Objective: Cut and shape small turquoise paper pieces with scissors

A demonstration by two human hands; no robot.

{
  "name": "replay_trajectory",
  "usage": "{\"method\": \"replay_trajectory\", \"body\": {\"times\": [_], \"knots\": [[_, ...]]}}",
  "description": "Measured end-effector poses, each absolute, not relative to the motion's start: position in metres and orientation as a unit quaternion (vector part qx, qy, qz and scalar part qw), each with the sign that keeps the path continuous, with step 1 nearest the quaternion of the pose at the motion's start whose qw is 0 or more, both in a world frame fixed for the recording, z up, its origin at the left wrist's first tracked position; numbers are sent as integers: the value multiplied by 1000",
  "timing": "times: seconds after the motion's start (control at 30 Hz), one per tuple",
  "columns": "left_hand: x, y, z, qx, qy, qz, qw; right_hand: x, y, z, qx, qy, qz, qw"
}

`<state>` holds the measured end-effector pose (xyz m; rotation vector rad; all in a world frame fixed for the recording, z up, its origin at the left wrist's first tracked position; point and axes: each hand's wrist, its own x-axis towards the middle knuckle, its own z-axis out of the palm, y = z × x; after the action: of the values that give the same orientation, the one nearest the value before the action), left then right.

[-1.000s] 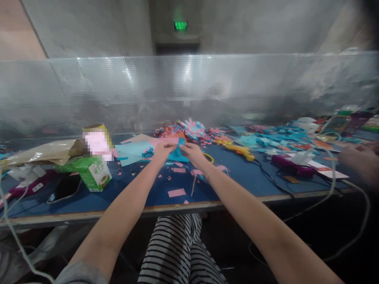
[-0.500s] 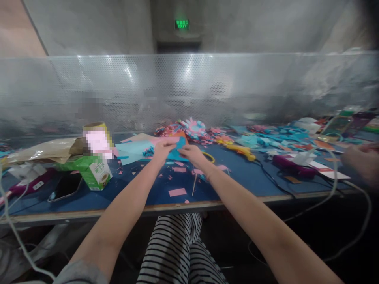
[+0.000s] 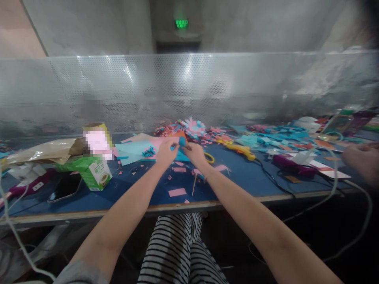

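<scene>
Between my two hands is a small piece of blue paper (image 3: 182,141). My left hand (image 3: 167,152) pinches its left side, and my right hand (image 3: 192,151) grips it from the right with bent fingers. Pink paper (image 3: 158,140) and a light blue sheet (image 3: 132,152) lie on the table behind and left of my hands. A small bunch of blue paper curls (image 3: 149,151) rests on the light blue sheet. The yellow handle loop (image 3: 210,157), perhaps of scissors, shows beside my right hand. Pink scraps (image 3: 177,192) are scattered in front. My fingers partly cover the blue paper.
A green carton (image 3: 94,173) and a phone (image 3: 65,186) are at left. A yellow glue gun (image 3: 241,151) with a black cord lies right of my hands, near a purple power strip (image 3: 293,165). Another person's hand (image 3: 363,159) is at far right. Paper flowers (image 3: 194,129) sit behind.
My left hand has shifted slightly right, closer to my right hand. The blue paper between them now looks smaller and more bunched. The other things stay where they were.
</scene>
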<state>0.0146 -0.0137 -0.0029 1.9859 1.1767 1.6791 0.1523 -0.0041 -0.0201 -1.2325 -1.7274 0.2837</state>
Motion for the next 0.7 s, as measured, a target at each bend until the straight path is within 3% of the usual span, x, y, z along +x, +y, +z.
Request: {"method": "replay_trajectory", "body": {"times": [0.13,0.47,0.57,0.7], "knots": [[24,-14,-9,687,404,560,227,150,-9,-20,-492,-749,43,442],[16,-1,-16,621,345,583,394,156,-12,-13,-382,-834,7,398],[10,5,-16,561,358,620,416,175,-3,-16,-506,-784,-48,355],[8,6,-12,483,359,645,471,199,13,-32,-663,-725,-29,186]]}}
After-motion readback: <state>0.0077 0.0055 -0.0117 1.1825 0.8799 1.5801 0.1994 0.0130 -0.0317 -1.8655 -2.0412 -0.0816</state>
